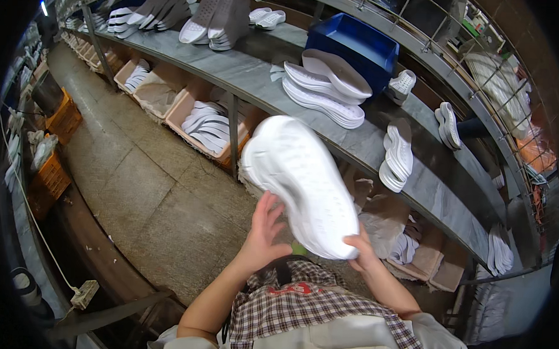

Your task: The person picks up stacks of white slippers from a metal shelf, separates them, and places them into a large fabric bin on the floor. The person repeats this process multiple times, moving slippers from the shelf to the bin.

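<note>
A large white shoe sole [304,185], slightly blurred, is held up in front of my body. My right hand [362,247] grips its narrower lower end, with the thumb on the face toward me and the other fingers mostly hidden behind. Beside the sole's left edge, my left hand [268,230] has its fingers spread; whether a fingertip touches the sole I cannot tell. Beyond it, a stack of white soles [324,89] lies on the grey shelf [259,71], against a blue bin [353,50].
More soles [397,155] rest along the curving shelf to the right, and another group [217,19] farther left. Underneath stand pale bins [179,111] holding white pieces [208,126]. Orange crates [50,174] line the left side of the aisle floor [123,186]. A wire-mesh rack [447,57] runs above the shelf.
</note>
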Action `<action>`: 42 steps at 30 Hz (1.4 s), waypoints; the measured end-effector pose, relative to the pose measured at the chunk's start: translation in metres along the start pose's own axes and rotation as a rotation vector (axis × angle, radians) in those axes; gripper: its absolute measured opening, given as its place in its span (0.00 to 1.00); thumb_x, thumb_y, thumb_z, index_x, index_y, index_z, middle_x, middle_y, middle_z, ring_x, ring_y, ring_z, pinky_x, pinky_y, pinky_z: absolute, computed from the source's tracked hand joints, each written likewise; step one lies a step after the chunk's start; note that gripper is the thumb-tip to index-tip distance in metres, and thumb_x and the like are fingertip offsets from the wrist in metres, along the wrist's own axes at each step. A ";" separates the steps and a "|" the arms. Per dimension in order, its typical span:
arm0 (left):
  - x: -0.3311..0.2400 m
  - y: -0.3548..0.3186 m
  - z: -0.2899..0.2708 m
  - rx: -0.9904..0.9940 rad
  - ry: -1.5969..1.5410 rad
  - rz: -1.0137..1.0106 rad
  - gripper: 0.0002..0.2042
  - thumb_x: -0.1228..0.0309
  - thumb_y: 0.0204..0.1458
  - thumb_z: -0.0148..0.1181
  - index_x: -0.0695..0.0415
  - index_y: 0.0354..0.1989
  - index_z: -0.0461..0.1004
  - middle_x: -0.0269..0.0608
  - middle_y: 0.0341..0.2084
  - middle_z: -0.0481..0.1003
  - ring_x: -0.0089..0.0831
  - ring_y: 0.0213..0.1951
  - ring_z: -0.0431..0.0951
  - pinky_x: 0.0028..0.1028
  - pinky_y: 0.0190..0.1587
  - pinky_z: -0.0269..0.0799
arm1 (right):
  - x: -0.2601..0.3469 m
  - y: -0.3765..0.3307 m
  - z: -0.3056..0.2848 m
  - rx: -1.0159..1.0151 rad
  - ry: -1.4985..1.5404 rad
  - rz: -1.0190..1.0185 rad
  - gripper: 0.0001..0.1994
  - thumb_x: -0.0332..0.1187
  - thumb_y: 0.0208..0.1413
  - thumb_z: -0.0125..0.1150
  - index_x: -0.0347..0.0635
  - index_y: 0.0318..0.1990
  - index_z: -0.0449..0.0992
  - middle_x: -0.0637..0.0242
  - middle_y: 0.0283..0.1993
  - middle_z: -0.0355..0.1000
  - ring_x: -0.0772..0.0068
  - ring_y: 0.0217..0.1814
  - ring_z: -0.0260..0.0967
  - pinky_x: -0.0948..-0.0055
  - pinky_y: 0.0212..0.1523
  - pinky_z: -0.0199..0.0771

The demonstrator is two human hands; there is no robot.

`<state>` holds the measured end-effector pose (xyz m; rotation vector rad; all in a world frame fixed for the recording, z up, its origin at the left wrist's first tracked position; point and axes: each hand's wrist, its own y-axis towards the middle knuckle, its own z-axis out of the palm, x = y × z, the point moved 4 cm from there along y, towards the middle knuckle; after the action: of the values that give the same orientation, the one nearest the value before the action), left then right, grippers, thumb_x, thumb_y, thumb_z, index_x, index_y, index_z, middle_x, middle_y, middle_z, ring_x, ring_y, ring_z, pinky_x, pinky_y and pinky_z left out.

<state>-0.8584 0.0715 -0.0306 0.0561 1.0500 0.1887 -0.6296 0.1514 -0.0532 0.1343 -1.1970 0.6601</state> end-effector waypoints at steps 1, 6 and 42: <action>-0.004 0.001 -0.001 -0.068 -0.002 0.024 0.54 0.82 0.37 0.64 0.52 0.68 0.27 0.52 0.65 0.42 0.46 0.66 0.46 0.46 0.64 0.49 | 0.002 0.013 0.018 0.020 -0.113 -0.043 0.46 0.32 0.40 0.61 0.33 0.65 0.40 0.47 0.61 0.52 0.54 0.61 0.56 0.60 0.60 0.60; -0.015 0.005 -0.026 -0.697 -0.062 0.161 0.44 0.81 0.49 0.55 0.59 0.66 0.27 0.56 0.63 0.46 0.44 0.63 0.53 0.38 0.63 0.52 | -0.003 0.050 0.094 0.204 -0.395 -0.326 0.50 0.35 0.42 0.67 0.37 0.65 0.33 0.50 0.63 0.46 0.60 0.67 0.44 0.61 0.65 0.44; -0.009 -0.010 -0.066 -0.513 -0.847 0.095 0.24 0.58 0.63 0.33 0.61 0.63 0.54 0.49 0.59 0.62 0.45 0.58 0.64 0.44 0.60 0.60 | 0.056 0.088 0.188 0.294 -0.229 0.195 0.37 0.45 0.49 0.61 0.37 0.60 0.49 0.48 0.54 0.59 0.60 0.59 0.58 0.63 0.56 0.61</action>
<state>-0.9186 0.0575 -0.0575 -0.2609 0.1350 0.4668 -0.8194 0.1633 0.0476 0.3507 -1.3373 1.0119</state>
